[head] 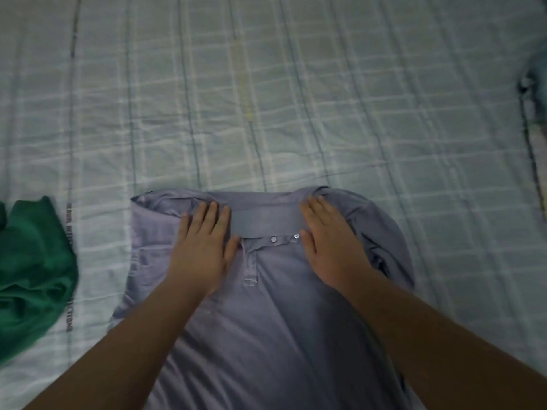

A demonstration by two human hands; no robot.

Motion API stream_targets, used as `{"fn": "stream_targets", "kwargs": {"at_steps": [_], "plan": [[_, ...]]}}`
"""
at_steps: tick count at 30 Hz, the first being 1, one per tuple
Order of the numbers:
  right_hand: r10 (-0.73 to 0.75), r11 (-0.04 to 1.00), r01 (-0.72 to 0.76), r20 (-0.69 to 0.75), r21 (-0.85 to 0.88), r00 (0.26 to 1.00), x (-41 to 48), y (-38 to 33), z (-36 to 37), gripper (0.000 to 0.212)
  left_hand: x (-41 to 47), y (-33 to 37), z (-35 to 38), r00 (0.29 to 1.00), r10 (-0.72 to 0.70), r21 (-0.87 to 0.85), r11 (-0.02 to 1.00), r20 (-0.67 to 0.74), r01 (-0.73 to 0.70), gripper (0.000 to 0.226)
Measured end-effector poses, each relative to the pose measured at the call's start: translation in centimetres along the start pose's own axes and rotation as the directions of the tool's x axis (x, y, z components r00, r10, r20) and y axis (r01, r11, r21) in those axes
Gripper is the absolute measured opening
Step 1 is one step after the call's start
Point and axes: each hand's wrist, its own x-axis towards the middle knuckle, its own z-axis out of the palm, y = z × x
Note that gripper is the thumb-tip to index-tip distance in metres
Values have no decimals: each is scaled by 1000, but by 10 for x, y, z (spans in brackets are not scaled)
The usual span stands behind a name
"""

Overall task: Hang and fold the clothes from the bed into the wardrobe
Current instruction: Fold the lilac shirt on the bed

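A grey-lilac polo shirt point(266, 315) lies front-up on the bed, collar pointing away from me, with both sleeves tucked inward. My left hand point(204, 250) rests flat on the shirt just left of the collar, fingers spread slightly. My right hand point(328, 247) lies flat on it just right of the collar, beside the two placket buttons. Neither hand grips the cloth; both press down on it. The lower part of the shirt runs out of the frame at the bottom.
A crumpled green garment point(32, 270) lies at the left edge of the bed. The bed sheet point(266, 99) is pale with a checked pattern. A dark item point(532, 93) shows at the right edge, too blurred to identify.
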Motion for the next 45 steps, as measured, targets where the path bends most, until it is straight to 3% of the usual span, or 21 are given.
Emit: {"fn": "stream_targets", "kwargs": {"at_steps": [3,6,9,11,13,15,18,20,23,25,29,31,33,35,39,42,45], "plan": [[100,986,-77,-157,145,983,-30,16,-24,50,1,38,-12,995,101,-137,986,8,-99,65],[366,927,-324,-267,189,891,-65,49,-45,40,8,97,-23,962,273,-316,911,-20,-265,53],[717,682,-673,-84,286,692,-97,85,-50,35,27,157,-35,938,342,-489,811,-48,-321,42],[810,521,-793,110,315,576,-108,95,-46,40,48,192,-40,924,376,-509,783,-72,-358,39],[773,533,-796,218,286,596,-111,99,-42,38,77,221,-47,916,401,-443,824,16,-353,43],[699,594,-747,268,298,663,-105,101,-38,27,102,242,-49,881,421,-262,894,217,-363,47],[720,571,-715,172,403,672,-96,113,-45,13,122,252,-41,822,420,-172,907,385,-383,43],[752,560,-665,32,494,658,-90,129,-57,10,127,252,-34,861,390,-247,914,326,-321,34],[752,579,-557,-125,596,647,-77,156,-78,12,129,257,-30,954,293,-469,853,69,-228,16],[752,582,-515,-175,630,635,-64,171,-90,13,134,264,-28,974,228,-471,859,-4,-204,15],[753,566,-541,-122,622,647,-51,195,-91,6,140,267,-23,983,162,-336,934,85,-125,17],[752,580,-603,-77,548,654,-54,201,-85,16,137,270,-23,973,203,-251,953,113,-170,16],[795,561,-661,-103,499,597,-64,199,-81,27,134,279,-27,959,266,-169,954,98,-248,20],[843,506,-685,-131,524,522,-77,189,-80,25,132,291,-30,945,321,-115,943,58,-313,32],[868,428,-757,10,494,497,-111,156,-66,9,134,315,-33,895,445,-251,867,7,-430,40],[859,422,-792,83,442,505,-128,127,-51,23,139,333,-27,875,467,-369,841,124,-396,37],[846,456,-790,75,410,528,-131,118,-45,28,142,340,-15,813,521,-352,835,260,-423,36]]}}
